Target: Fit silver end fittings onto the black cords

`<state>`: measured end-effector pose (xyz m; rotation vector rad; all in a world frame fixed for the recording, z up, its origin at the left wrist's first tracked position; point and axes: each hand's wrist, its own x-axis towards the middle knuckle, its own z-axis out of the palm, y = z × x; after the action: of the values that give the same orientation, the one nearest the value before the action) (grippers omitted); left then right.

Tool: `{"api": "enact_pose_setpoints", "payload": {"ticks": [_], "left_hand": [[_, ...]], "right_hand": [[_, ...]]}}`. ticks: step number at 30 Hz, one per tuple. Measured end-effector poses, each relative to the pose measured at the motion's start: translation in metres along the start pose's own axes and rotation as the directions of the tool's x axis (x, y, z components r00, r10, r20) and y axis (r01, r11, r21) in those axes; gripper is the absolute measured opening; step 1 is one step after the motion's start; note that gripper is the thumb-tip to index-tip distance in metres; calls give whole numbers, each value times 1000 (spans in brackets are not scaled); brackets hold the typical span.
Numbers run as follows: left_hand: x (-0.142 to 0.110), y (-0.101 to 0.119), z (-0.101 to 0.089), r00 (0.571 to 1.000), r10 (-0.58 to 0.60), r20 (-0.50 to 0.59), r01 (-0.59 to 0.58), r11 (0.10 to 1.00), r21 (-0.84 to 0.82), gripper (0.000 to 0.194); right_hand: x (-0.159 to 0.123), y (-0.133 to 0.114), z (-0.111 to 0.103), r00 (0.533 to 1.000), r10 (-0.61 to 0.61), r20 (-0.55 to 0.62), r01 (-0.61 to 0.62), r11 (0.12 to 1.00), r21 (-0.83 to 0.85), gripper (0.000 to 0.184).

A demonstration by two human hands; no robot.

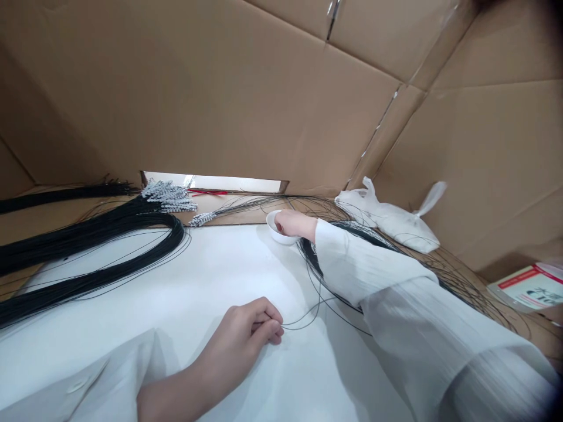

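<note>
Pinched between the thumb and fingers of my left hand (253,328) are the ends of thin black wires (308,322), low over the white tabletop (229,269). The wires curve off to the right, toward a dark coil that my right sleeve partly covers. My right hand (295,225) reaches into a small white bowl (281,236) near the back of the tabletop. Its fingertips dip below the rim, so what they touch is hidden.
Thick bundles of black wire (88,252) lie at left, some with white printed tags (169,196) at their ends. Tied white plastic bags (391,220) and a red-and-white card (532,287) sit at right. Cardboard walls (197,88) enclose the back and sides.
</note>
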<state>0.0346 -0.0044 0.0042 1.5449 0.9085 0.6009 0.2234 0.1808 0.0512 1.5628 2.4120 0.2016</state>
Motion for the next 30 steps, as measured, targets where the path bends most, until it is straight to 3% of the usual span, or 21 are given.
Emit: {"api": "enact_pose_setpoints", "payload": {"ticks": [10,17,19,22,24,30], "left_hand": [[1,-4,0,1000,10,-3,-10,1000,-14,15],[0,0,-2,1000,11,8,-10,1000,-28,15],[0,0,-2,1000,7,12,-6,1000,-27,15],[0,1,-2,1000,3,11,-3,1000,-15,14],[0,1,-2,1000,0,12,0,1000,-8,14],[0,1,-2,1000,-5,9,5,1000,-22,13]], "right_hand": [[1,2,-7,998,64,-14,-63,995,74,16],[-39,9,-40,975,37,-220,9,979,205,22],[-56,0,-41,953,-6,-303,107,942,317,20],[-76,-22,-25,924,-92,-372,258,867,426,15],[-83,-36,-8,924,-154,-350,313,831,461,14],[-87,-54,28,942,-123,-312,264,846,464,15]]}}
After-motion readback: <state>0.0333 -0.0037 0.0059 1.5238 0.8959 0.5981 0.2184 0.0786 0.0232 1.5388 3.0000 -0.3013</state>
